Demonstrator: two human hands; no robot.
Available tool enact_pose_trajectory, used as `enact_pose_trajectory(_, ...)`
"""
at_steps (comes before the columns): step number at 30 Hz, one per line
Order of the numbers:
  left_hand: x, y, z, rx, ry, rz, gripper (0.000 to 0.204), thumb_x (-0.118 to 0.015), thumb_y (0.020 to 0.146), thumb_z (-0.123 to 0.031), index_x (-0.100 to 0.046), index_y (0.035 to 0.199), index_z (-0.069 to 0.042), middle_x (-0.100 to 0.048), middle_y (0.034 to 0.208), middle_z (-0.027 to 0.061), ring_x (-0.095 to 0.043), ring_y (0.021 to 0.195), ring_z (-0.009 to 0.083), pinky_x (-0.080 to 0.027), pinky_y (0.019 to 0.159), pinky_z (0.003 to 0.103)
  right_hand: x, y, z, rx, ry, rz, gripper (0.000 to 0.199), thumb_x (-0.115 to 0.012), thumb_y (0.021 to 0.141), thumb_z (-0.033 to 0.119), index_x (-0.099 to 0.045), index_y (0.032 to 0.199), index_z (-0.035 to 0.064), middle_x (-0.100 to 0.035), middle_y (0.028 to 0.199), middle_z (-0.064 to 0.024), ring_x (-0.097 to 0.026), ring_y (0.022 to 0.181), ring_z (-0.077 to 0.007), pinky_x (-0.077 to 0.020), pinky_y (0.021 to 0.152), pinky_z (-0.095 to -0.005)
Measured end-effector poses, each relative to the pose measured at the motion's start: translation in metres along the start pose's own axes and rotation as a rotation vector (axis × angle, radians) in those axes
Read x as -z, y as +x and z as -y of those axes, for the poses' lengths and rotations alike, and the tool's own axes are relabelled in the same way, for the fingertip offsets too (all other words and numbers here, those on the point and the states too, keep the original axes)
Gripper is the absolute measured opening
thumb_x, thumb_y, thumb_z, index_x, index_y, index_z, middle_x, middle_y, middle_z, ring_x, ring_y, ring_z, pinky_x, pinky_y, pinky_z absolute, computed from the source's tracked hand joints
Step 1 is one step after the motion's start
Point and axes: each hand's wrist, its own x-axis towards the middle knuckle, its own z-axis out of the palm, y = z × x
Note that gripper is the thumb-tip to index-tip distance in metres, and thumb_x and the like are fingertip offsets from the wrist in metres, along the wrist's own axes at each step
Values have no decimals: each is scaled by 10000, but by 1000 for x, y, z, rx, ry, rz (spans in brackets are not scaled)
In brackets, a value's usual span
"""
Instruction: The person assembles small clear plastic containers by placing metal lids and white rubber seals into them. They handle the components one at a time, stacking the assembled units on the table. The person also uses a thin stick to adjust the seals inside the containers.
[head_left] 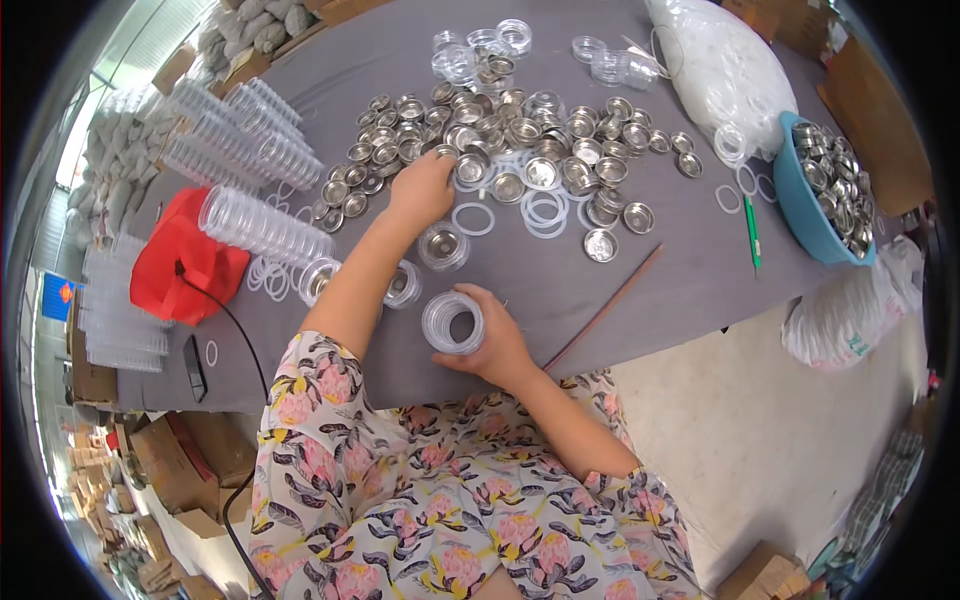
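Near centre, the right hand (492,335) curls its fingers round a clear plastic stack (438,320), probably keeping it aligned, while at eleven o'clock the left hand (424,187) meets silvery cups (524,131) (whether its fingers pinch one, I cannot tell)

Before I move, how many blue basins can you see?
1: the blue basin at the right end of the gray table, heaped with metal cups. Any others behind the boxes or under the table would be hidden.
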Motion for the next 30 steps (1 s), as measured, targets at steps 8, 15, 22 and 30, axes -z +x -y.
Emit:
enact_pose_trajectory(8, -26, 9, 8, -22, 174, -131, 224, -592, 755, -76, -594, 979, -75, -580, 1049, 96, -580, 984, 279, -463, 774, 425, -1, -3, -2, 46, -20, -27, 872, -874, 537, 274, -428, 1257, 61, -537, 1165, -132, -542, 1069, -319, -442, 908, -396)
enact_pose_trajectory(15, -24, 0, 10, 44, 118, -145, 91, -594, 780, -105, -631, 856, -70, -611, 861, 125, -621, 794, 285, -483, 714, 419, -1, -1, -2, 55, 6, -15, 903, -867, 545, 282, -402, 1285, 55, -530, 1188, -152, -524, 1105, -329, -426, 931, -400)
enact_pose_trajectory(22, 71, -128, -58, -147, -579, -117, 147, -621, 778, -8, -638, 920, -40, -619, 866, 76, -584, 764, 202, -449, 671, 317, -5, -2, -9, 30, 81, -42, 941, -858, 543, 297, -382, 1315, 45, -521, 1188, -160, -515, 1104, -344, -418, 933, -415)
enact_pose_trajectory(30, 66, -183, -46, -416, -293, 14, 268, -661, 746, -73, -629, 1012, -73, -605, 999, 64, -576, 844, 273, -436, 738, 378, -4, -1, -5, 10, 39, -40, 866, -850, 560, 274, -413, 1269, 40, -539, 1178, -158, -539, 1071, -348, -444, 897, -421)
